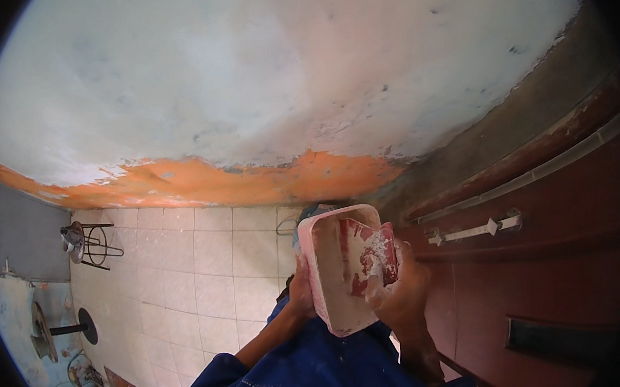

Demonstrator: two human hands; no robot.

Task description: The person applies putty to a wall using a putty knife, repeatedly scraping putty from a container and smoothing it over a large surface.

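My left hand [302, 286] grips the side of a pink, plaster-smeared rectangular tub [310, 258] with pale residue inside. My right hand [397, 286] holds a red putty scraper [360, 251], flecked with white paste, inside the tub, its face over the tub's right half. The tub is tilted toward me in front of my dark blue clothing; part of its right rim is hidden by my right hand.
A patchy white and orange wall [245, 95] is ahead. On my right is a maroon door [550, 253] with a metal latch. A small stool [98, 245], a pedestal stool [85, 325] and pale floor tiles [198, 257] lie below at left.
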